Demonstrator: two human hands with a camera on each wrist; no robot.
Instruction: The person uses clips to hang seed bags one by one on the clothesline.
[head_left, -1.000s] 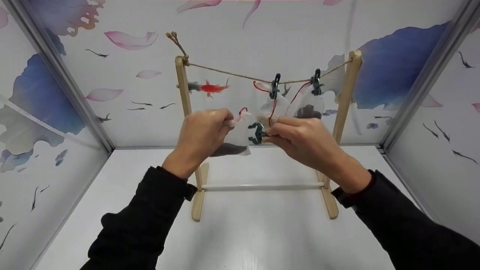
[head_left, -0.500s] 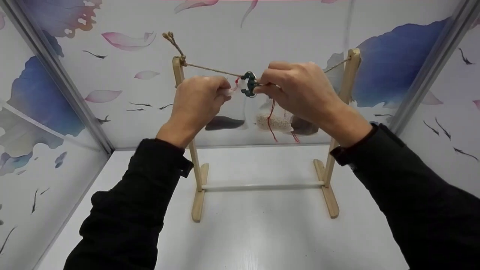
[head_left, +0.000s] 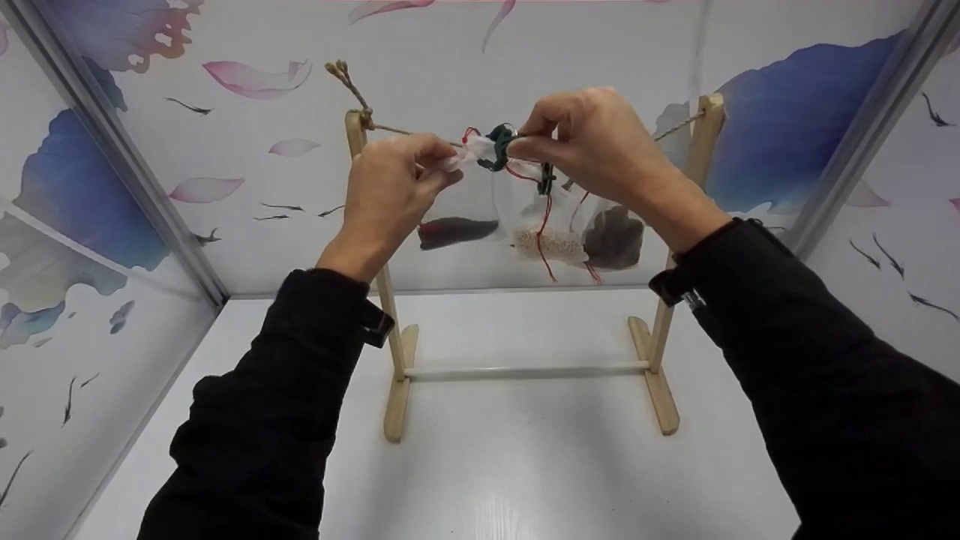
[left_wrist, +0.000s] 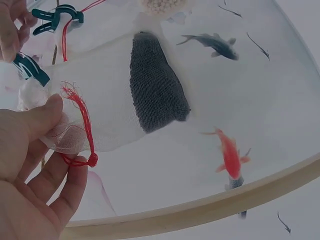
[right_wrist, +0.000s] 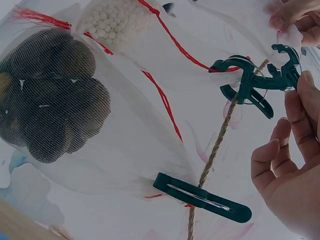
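Note:
My left hand (head_left: 390,187) pinches the gathered neck of a white mesh drawstring bag (left_wrist: 100,95) with dark grains at its bottom and a red cord. My right hand (head_left: 596,142) pinches a dark green plastic clip (head_left: 497,148) between thumb and fingers. At the twine line (right_wrist: 215,150), the clip's jaws overlap the bag's neck in the head view. Just right of it, a second green clip (right_wrist: 245,82) fixes a mesh bag of white beads (head_left: 551,244) to the twine. Farther right, a third clip (right_wrist: 200,197) holds a mesh bag of dark round pieces (right_wrist: 55,95).
The twine is strung between two wooden posts (head_left: 705,146) of a stand, joined low by a white rod (head_left: 525,371). The stand rests on a white table (head_left: 525,465), enclosed by walls (head_left: 247,165) printed with petals and fish.
Both hands have risen to the twine, carrying the bag and the clip. In the last half second the right hand has gone slightly higher, and the clip now overlaps the bag's neck.

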